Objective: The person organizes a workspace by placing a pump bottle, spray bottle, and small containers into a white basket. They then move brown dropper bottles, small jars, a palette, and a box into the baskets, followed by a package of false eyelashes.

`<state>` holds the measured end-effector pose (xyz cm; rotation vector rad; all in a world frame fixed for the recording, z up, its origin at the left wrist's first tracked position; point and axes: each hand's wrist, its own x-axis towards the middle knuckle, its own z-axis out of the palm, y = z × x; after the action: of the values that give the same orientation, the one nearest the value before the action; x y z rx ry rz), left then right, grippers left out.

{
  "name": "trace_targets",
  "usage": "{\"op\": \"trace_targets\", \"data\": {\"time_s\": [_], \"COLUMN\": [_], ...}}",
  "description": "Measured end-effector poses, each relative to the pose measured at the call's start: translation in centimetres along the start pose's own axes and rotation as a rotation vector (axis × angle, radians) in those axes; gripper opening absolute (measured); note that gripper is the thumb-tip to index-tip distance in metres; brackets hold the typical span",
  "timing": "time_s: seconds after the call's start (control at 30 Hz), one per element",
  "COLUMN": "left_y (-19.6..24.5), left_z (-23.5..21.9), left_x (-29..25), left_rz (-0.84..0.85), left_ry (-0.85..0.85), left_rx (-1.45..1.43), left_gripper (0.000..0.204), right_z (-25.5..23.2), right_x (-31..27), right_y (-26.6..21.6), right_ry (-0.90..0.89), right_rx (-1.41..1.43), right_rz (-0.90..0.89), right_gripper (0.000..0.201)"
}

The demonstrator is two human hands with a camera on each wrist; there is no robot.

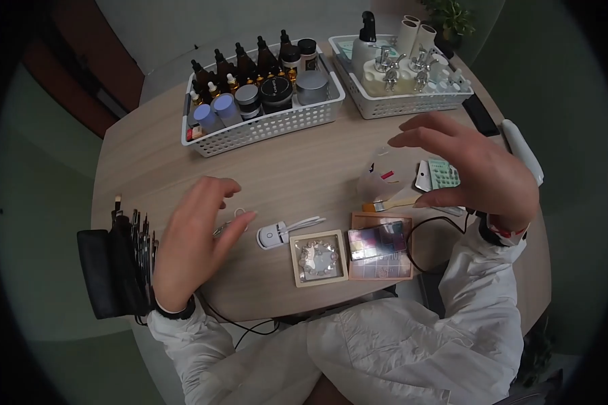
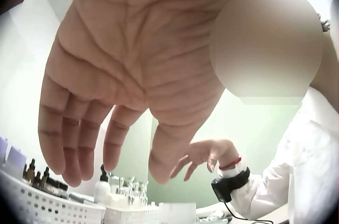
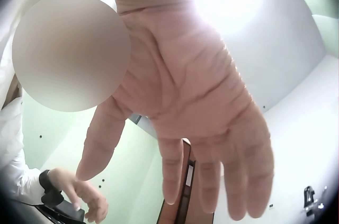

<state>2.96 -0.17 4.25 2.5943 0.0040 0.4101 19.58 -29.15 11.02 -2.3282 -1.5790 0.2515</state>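
My left hand hovers open over the wooden table, palm down, fingers relaxed and holding nothing. Its bare palm fills the left wrist view. A small metal ring piece lies under its fingertips, and a white handheld device lies just to its right. My right hand hovers open with spread fingers above a wooden-handled brush, a clear plastic packet and a green blister sheet. The right wrist view also shows this palm with nothing in it.
A square compact and an eyeshadow palette lie near the front edge. A black brush roll hangs off the left side. At the back stand two white baskets, one with dark bottles and jars, one with pump bottles.
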Motion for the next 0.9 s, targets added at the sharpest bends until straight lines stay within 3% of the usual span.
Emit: {"op": "trace_targets", "data": {"time_s": [0.07, 0.1, 0.2, 0.27, 0.4, 0.5, 0.57, 0.67, 0.77, 0.9], "left_y": [-0.4, -0.5, -1.1, -2.0, -3.8, -4.3, -4.4, -4.7, -4.6, -5.3], "left_z": [1.3, 2.0, 4.3, 6.0, 8.8, 9.6, 9.6, 9.8, 10.0, 10.7], "left_x": [-0.7, -1.1, -2.0, -2.4, -2.3, -1.9, -1.5, -1.6, -1.6, -1.4], "left_rz": [0.049, 0.037, 0.104, 0.133, 0.152, 0.119, 0.009, 0.009, -0.012, -0.018], "left_ry": [-0.188, -0.178, -0.213, -0.303, -0.318, -0.413, -0.484, -0.430, -0.374, -0.301], "left_rx": [0.019, 0.031, 0.059, 0.035, 0.023, 0.073, 0.034, 0.008, 0.050, 0.028], "left_gripper": [0.043, 0.043, 0.048, 0.052, 0.049, 0.043, 0.040, 0.038, 0.037, 0.035], "right_z": [1.3, 1.8, 3.3, 3.7, 4.7, 5.1, 5.3, 5.9, 6.7, 7.0], "right_x": [0.4, 0.6, 1.1, 1.4, 1.9, 2.1, 2.3, 2.7, 2.9, 3.6], "right_y": [0.7, 1.3, 2.8, 3.0, 3.8, 4.2, 4.4, 4.9, 5.7, 5.7], "right_ry": [0.005, -0.013, 0.017, -0.041, -0.117, -0.133, -0.138, -0.170, -0.156, -0.069], "right_rx": [0.087, 0.098, 0.094, 0.099, 0.070, 0.064, 0.064, 0.032, -0.011, 0.008], "right_rz": [0.109, 0.132, 0.079, 0.126, 0.138, 0.152, 0.171, 0.204, 0.128, 0.132], "right_gripper": [0.080, 0.086, 0.080, 0.084, 0.085, 0.080, 0.077, 0.071, 0.066, 0.063]}}
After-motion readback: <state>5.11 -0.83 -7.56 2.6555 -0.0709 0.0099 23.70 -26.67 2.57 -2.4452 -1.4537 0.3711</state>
